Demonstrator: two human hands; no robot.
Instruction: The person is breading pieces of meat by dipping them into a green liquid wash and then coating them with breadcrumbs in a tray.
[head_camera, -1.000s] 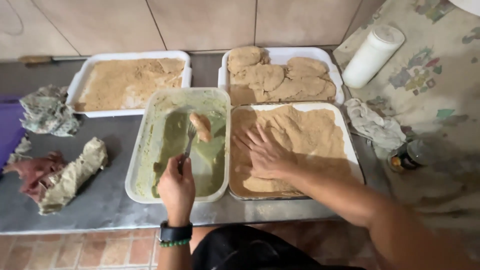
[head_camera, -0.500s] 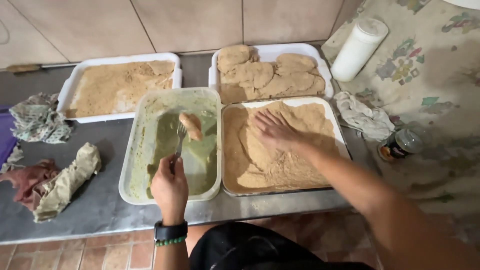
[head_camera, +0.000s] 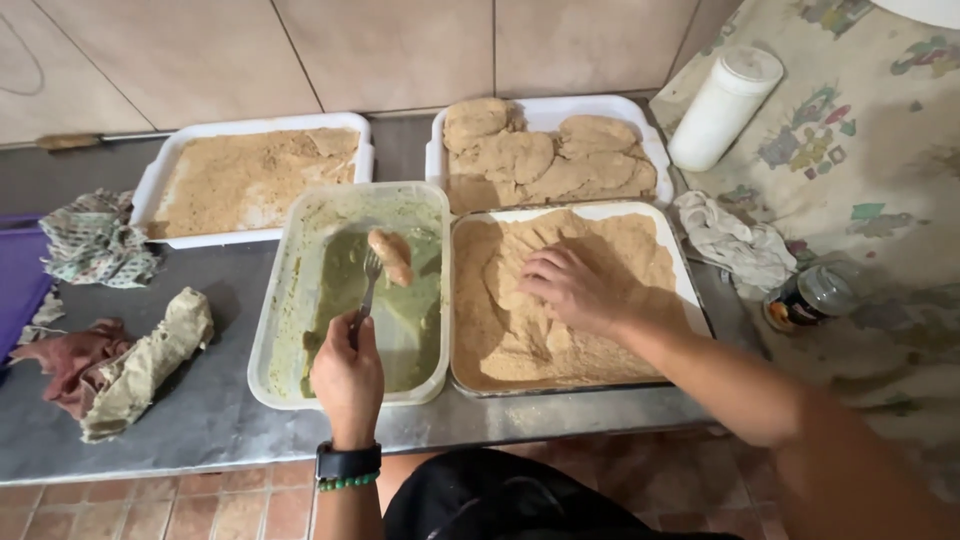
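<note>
My left hand (head_camera: 348, 375) grips a fork (head_camera: 366, 285) that lifts a wet piece of meat (head_camera: 391, 255) above the green liquid in a clear plastic tub (head_camera: 272, 320). Beside it, my right hand (head_camera: 570, 287) presses palm-down, fingers spread, on a breaded cutlet in a white tray of breadcrumbs (head_camera: 690, 285). Behind that tray, another white tray (head_camera: 640, 115) holds several breaded cutlets (head_camera: 515, 155). A third white tray (head_camera: 160, 180) at the back left holds loose breadcrumbs.
Crumpled cloths (head_camera: 95, 240) and rags (head_camera: 130, 365) lie on the metal counter (head_camera: 200, 420) at the left. A white cylindrical container (head_camera: 722, 105), a rag (head_camera: 735, 245) and a small dark jar (head_camera: 805, 300) sit at the right on a patterned cloth. Tiled wall behind.
My right hand has shifted across the crumb tray, pressing the cutlet. My left hand keeps the fork with the meat raised over the green tub.
</note>
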